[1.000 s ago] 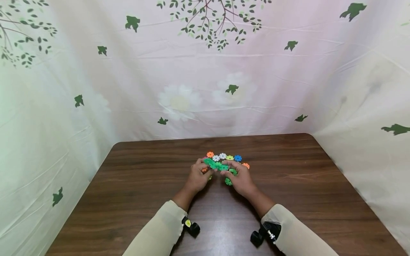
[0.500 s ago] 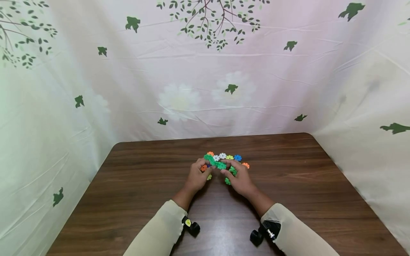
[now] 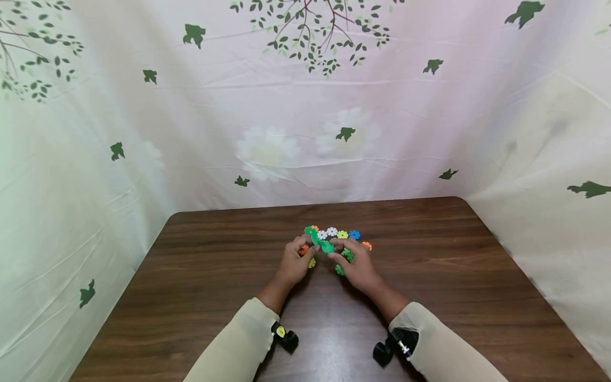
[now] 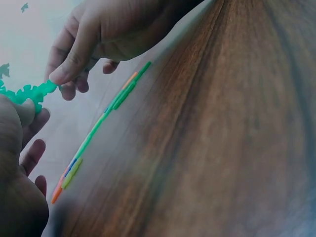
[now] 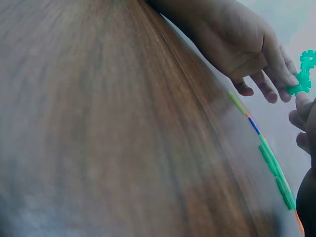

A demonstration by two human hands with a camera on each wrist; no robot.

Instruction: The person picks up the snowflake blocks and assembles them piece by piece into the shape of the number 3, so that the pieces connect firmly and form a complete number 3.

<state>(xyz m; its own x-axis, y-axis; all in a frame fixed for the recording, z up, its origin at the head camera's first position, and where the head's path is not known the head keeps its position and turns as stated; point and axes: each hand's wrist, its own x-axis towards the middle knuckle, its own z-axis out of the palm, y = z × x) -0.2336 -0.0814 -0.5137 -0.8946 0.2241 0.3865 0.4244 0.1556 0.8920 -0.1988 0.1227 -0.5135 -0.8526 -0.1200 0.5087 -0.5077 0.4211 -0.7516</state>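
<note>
Green notched flower discs, linked into a short chain (image 3: 315, 237), hang above the table between both hands. My left hand (image 3: 295, 263) pinches the chain between thumb and fingers; in the left wrist view its thumb lies against the discs (image 4: 37, 93). My right hand (image 3: 357, 267) holds the chain's right end, thumb and fingertip meeting there, as the left wrist view shows from the side. The chain slants, its far left end higher in the head view. Part of it is covered by fingers.
Several loose flower discs lie flat beyond and below the hands: white (image 3: 331, 232), blue (image 3: 354, 235), yellow-green (image 3: 312, 263), orange (image 3: 366, 245) and green (image 3: 340, 269). The brown wooden table (image 3: 229, 254) ends at a printed curtain (image 3: 296, 106) behind.
The green chain has turned steeper, its left end moving up and away and its right end shifting left. Both hands stay almost in place.
</note>
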